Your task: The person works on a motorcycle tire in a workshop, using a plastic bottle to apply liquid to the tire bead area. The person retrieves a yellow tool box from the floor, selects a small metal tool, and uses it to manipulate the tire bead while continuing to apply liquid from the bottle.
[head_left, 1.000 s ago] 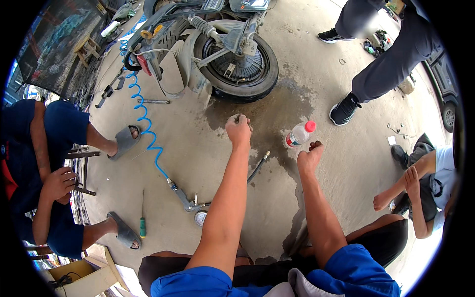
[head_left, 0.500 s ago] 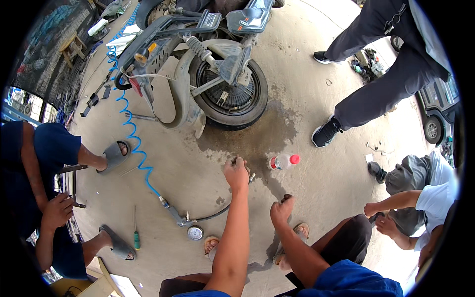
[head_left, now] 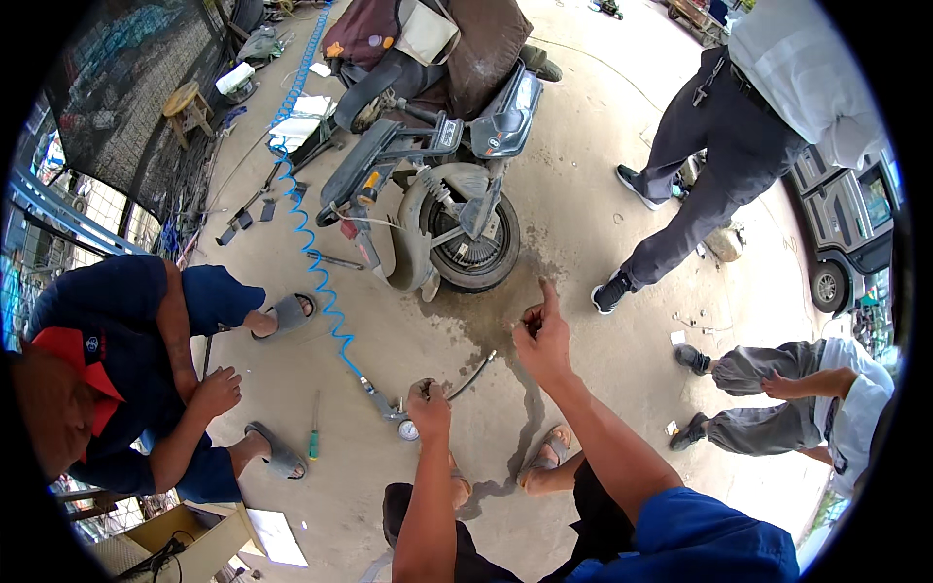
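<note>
Hose [head_left: 474,377], black, is lying on the floor [head_left: 641,369], passing partly behind the left hand [head_left: 429,408]; that hand is holding a curled pose, contents impossible to tell. Inflator gun [head_left: 381,401] with round gauge [head_left: 408,429] is resting just left of it, joining a coiled blue line [head_left: 302,78]. Right hand [head_left: 546,345] is pointing its index finger forward, other fingers folded, grip contents unclear. Motorbike wheel [head_left: 474,245] is standing ahead to its left.

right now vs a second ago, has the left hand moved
Yes. Judged against the round gauge on the floor, the left hand has moved leftward and back, nearer the gauge and farther from the wheel.
</note>
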